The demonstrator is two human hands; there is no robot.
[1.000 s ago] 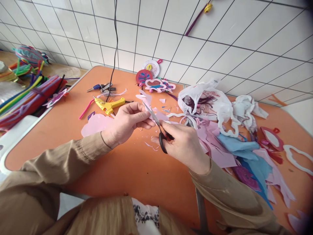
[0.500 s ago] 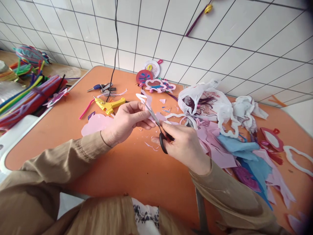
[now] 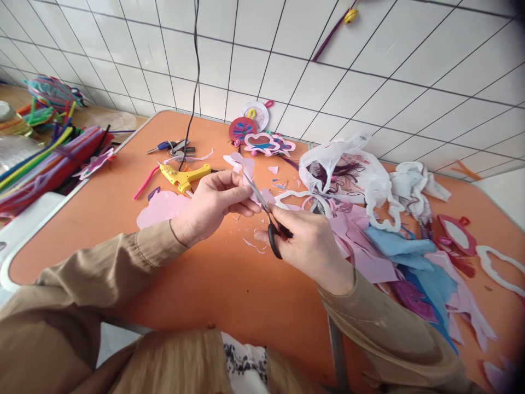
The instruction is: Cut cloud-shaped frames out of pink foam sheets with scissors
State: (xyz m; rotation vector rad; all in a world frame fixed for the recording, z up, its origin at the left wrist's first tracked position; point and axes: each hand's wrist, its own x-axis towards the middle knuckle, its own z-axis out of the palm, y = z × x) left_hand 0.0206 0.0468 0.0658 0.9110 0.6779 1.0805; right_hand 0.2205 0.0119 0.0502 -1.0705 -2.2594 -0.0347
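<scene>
My right hand (image 3: 314, 241) grips a pair of scissors (image 3: 274, 241) by its black handles, fingers through the loops. The metal blades point up and left, close together, and pass right beside the fingertips of my left hand (image 3: 221, 197). That hand is closed in a pinch on what looks like a small piece of paper, mostly hidden by the fingers and blades. Behind the blade tips lies a pink paper cutout (image 3: 241, 163). A larger pink scalloped paper (image 3: 162, 209) rests on the table by my left wrist.
On the orange table (image 3: 229, 295) lie a yellow glue gun (image 3: 184, 176), keys (image 3: 176, 146) and paper snippets. Decorated paper shapes (image 3: 262, 142) rest against the tiled wall. To the right are a white plastic bag (image 3: 344, 164) and pink and blue scraps (image 3: 397, 246). Pipe cleaners (image 3: 53, 169) stand left.
A white paper strip that showed at the blade tips is no longer seen there; the pink cutout behind is now in plain view. Both hands have barely moved.
</scene>
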